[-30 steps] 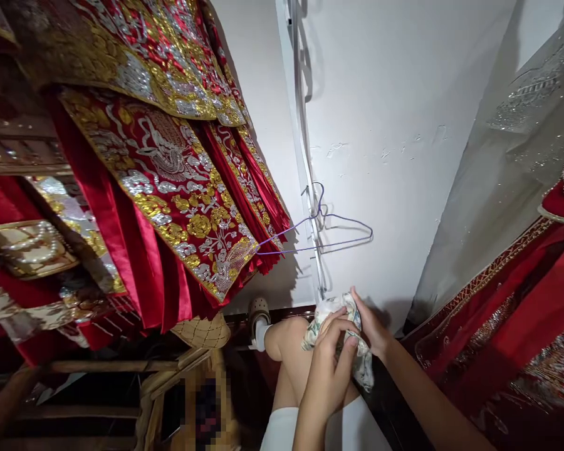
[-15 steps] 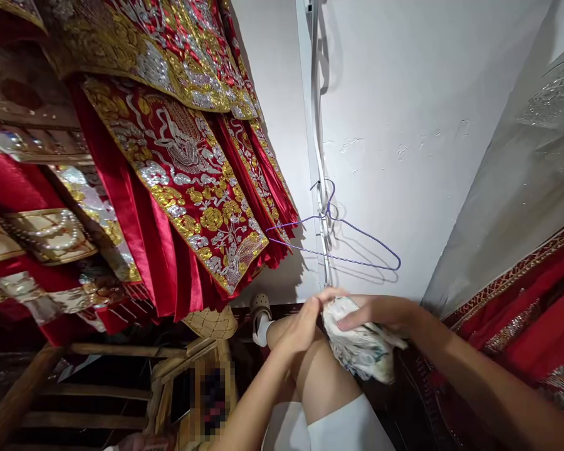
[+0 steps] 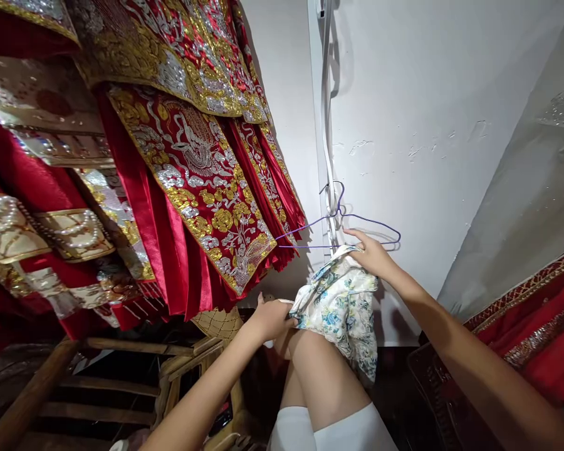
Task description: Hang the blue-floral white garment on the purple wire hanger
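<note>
I am holding the cloth (image 3: 345, 307), white with blue and green flowers, in both hands, in front of the wall (image 3: 413, 94) and partly over my knees (image 3: 305, 363). My left hand (image 3: 270, 319) is gripping its left edge, the fingers closed on the fabric. My right hand (image 3: 375, 255) is pinching its upper edge, while the index finger is stretching out past that edge toward the hanger (image 3: 339, 213). Between my hands the top edge is slanting up to the right, and the rest is hanging in folds, its lowest tip well below both hands.

The purple hanger is hanging at the strip (image 3: 326, 106) on the wall, just above the cloth. Its left end is overlapping the hem of the red costume (image 3: 230, 207) in my view, so that side is looking tight; its right end is standing before bare wall, with open room above my right hand. Farther right, the translucent sheet (image 3: 521, 200) and the red garment (image 3: 526, 332) are bounding that space, well apart from the cloth. Low on the left, the wooden frame (image 3: 122, 346) is standing beyond my left forearm, and the woven piece (image 3: 219, 324) is showing under the costume's hem, near my left hand.
</note>
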A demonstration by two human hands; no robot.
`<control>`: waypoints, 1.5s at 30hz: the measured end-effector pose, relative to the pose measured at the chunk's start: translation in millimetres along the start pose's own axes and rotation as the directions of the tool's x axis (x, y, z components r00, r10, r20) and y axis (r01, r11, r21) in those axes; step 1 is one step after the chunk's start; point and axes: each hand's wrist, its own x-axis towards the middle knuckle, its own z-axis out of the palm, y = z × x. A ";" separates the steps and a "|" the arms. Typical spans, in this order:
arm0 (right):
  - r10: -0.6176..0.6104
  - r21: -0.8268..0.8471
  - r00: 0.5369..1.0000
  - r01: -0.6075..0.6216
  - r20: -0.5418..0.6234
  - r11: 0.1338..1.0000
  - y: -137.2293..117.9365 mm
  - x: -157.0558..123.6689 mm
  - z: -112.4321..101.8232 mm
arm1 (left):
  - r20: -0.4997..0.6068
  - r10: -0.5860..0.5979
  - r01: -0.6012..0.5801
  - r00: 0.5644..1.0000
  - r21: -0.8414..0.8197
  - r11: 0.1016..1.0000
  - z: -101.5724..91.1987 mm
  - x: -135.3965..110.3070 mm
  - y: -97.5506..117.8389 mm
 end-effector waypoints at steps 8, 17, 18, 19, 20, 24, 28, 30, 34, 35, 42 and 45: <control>0.025 -0.276 0.985 0.024 0.172 0.961 38.7 8.0 12.5 | 0.114 -0.235 0.193 0.965 0.296 0.935 0.4 7.1 15.2; 0.164 -0.313 0.984 -0.136 0.067 0.940 25.8 -14.6 -48.8 | 0.148 -0.126 -0.001 0.981 0.654 0.756 -24.7 12.3 31.7; 0.190 -0.348 0.979 -0.153 0.074 0.925 20.5 -17.5 -53.6 | 0.153 -0.116 -0.016 0.981 0.668 0.744 -26.2 13.8 32.4; 0.211 -0.382 0.974 -0.165 0.083 0.909 15.3 -20.1 -57.1 | 0.157 -0.119 -0.020 0.980 0.680 0.732 -27.4 15.6 33.3; 0.227 -0.409 0.970 -0.171 0.091 0.896 10.6 -22.5 -59.4 | 0.159 -0.128 -0.018 0.979 0.691 0.722 -28.5 17.6 34.5; 0.199 -0.429 0.976 -0.144 0.086 0.892 2.6 -30.9 -61.0 | 0.139 -0.111 -0.021 0.984 0.709 0.705 -36.5 25.2 38.4; 0.153 -0.336 0.980 -0.102 0.128 0.936 6.0 -35.6 -55.2 | 0.159 -0.116 -0.034 0.980 0.718 0.695 -53.2 28.4 40.2; 0.145 -0.308 0.973 -0.084 0.182 0.948 4.8 -36.3 -50.8 | 0.145 -0.136 -0.019 0.980 0.749 0.662 -60.8 28.5 44.0; 0.152 -0.353 0.960 -0.061 0.235 0.934 -7.5 -36.7 -47.6 | 0.090 -0.172 0.022 0.981 0.830 0.557 -67.9 29.1 55.9; 0.159 -0.382 0.958 -0.057 0.239 0.923 -11.1 -36.8 -48.5 | 0.085 -0.170 0.021 0.982 0.841 0.540 -68.7 30.0 57.9; 0.274 -0.584 0.945 -0.122 0.179 0.803 -29.9 -40.3 -50.6 | 0.005 0.009 -0.009 1.000 0.873 0.487 -82.0 46.3 58.6; 0.308 -0.636 0.938 -0.141 0.159 0.759 -37.1 -42.3 -43.9 | 0.004 0.111 -0.059 0.994 0.863 0.502 -89.5 51.5 60.1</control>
